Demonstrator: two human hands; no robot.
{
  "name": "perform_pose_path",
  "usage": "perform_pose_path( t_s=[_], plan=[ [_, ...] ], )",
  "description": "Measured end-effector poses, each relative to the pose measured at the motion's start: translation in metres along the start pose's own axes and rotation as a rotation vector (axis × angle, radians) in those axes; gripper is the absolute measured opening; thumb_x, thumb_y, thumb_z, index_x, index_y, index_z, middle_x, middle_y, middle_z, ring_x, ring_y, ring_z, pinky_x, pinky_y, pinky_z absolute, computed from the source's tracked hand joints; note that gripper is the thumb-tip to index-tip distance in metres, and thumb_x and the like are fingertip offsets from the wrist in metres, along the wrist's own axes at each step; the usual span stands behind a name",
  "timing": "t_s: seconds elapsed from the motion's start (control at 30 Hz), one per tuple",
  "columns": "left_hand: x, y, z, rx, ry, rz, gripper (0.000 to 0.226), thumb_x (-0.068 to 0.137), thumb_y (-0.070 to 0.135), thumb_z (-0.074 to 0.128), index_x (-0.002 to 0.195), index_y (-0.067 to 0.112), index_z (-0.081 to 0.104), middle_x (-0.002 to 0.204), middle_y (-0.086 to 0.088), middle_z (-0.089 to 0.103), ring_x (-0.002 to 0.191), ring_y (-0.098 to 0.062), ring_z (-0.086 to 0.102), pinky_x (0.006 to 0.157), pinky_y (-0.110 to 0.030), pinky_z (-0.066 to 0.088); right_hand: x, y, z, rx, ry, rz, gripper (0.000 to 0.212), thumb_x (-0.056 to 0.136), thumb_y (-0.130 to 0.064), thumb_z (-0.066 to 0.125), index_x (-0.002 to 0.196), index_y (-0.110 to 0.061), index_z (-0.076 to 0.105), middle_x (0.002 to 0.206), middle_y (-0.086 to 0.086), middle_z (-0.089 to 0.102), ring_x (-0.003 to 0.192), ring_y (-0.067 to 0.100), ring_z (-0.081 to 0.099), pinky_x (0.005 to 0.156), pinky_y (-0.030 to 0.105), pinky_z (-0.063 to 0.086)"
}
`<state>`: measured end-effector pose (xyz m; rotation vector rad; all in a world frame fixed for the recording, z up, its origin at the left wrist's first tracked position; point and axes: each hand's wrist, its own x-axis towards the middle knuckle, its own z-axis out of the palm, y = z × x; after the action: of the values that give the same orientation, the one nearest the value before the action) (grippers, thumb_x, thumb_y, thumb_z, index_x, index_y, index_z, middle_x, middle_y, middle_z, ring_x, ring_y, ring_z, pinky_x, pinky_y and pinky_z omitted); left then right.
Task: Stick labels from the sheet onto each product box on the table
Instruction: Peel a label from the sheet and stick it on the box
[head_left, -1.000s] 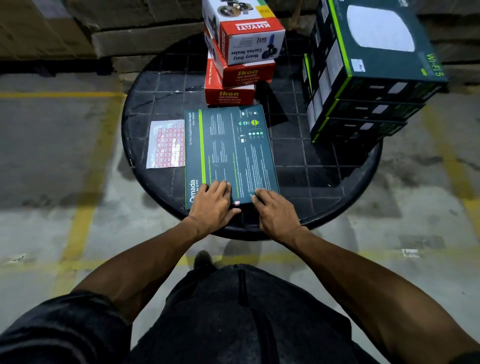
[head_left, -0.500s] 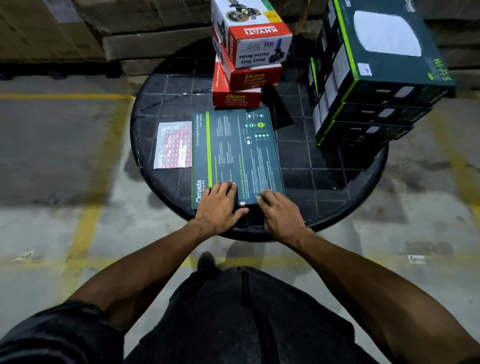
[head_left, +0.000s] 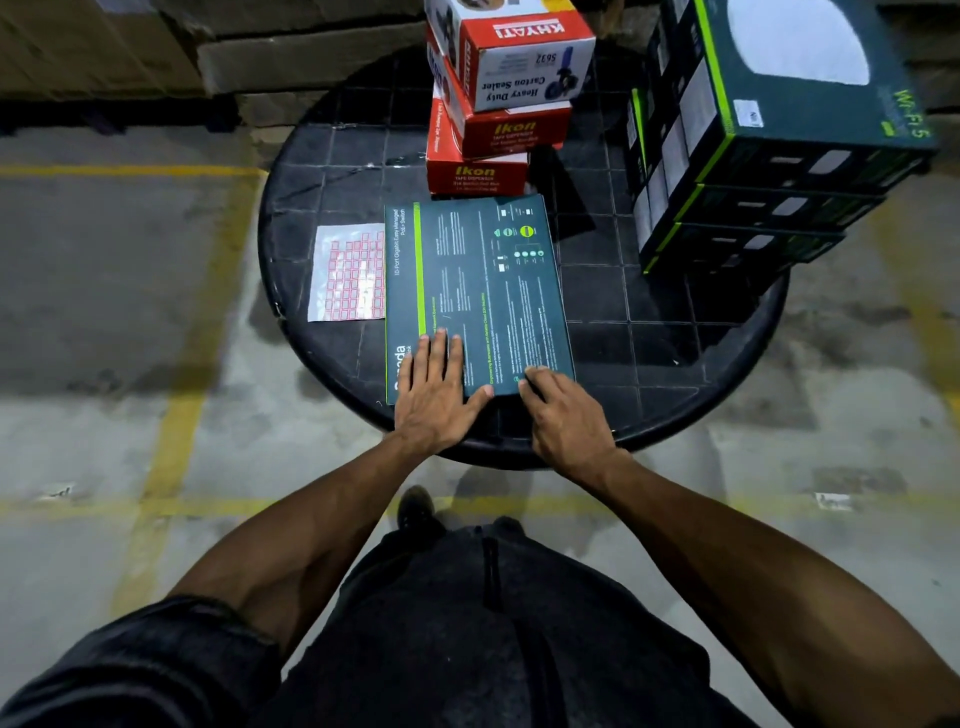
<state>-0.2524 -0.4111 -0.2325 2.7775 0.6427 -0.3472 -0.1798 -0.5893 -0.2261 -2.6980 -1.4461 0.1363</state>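
Teal box (head_left: 478, 291) flush against label sheet (head_left: 347, 273); left hand (head_left: 434, 397) flat, right hand (head_left: 566, 413) fingers curled on near edge

We see a round black bench (head_left: 597, 322) with a gridded top standing on the concrete floor (head_left: 104, 291). Directly on it lie a label sheet (head_left: 347, 273), a flat dark box (head_left: 478, 291) just beside it, a stack of red boxes (head_left: 480, 174) behind, and a stack of dark green boxes (head_left: 737, 244) at right.
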Motion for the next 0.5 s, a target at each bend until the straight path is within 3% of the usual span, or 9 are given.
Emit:
perform_pose_path(
  t_s=[0.2, 0.33, 0.5],
  plan=[
    [0.0040, 0.0008, -0.0002, -0.007, -0.044, -0.013, 0.068, 0.102, 0.049, 0.021, 0.154, 0.018, -0.009, 0.162, -0.005, -0.016, 0.148, -0.023, -0.018, 0.118, -0.041, -0.013, -0.0003, -0.0006, -0.0004, 0.003, 0.008, 0.000, 0.056, 0.066, -0.006, 0.069, 0.120, 0.005, 0.062, 0.121, 0.021, 0.060, 0.109, 0.036, 0.059, 0.095, 0.040, 0.050],
    [0.0030, -0.0005, 0.0006, 0.006, -0.058, -0.011, 0.079, 0.097, 0.064, 0.018, 0.154, 0.018, -0.012, 0.160, -0.003, -0.021, 0.146, -0.022, -0.023, 0.118, -0.041, -0.015, -0.0001, 0.0006, 0.0024, 0.027, 0.016, -0.004, 0.055, 0.067, -0.006, 0.067, 0.121, 0.006, 0.061, 0.122, 0.022, 0.059, 0.110, 0.037, 0.058, 0.096, 0.041, 0.050],
    [0.0030, 0.0030, -0.0001, 0.007, -0.070, -0.013, 0.073, 0.100, 0.059, 0.020, 0.154, 0.022, -0.011, 0.160, -0.006, -0.021, 0.146, -0.025, -0.023, 0.117, -0.044, -0.015, 0.0009, 0.0005, 0.0012, 0.015, 0.005, -0.007, 0.056, 0.065, -0.008, 0.069, 0.119, 0.005, 0.063, 0.121, 0.021, 0.061, 0.108, 0.036, 0.059, 0.095, 0.040, 0.050]
  ],
)
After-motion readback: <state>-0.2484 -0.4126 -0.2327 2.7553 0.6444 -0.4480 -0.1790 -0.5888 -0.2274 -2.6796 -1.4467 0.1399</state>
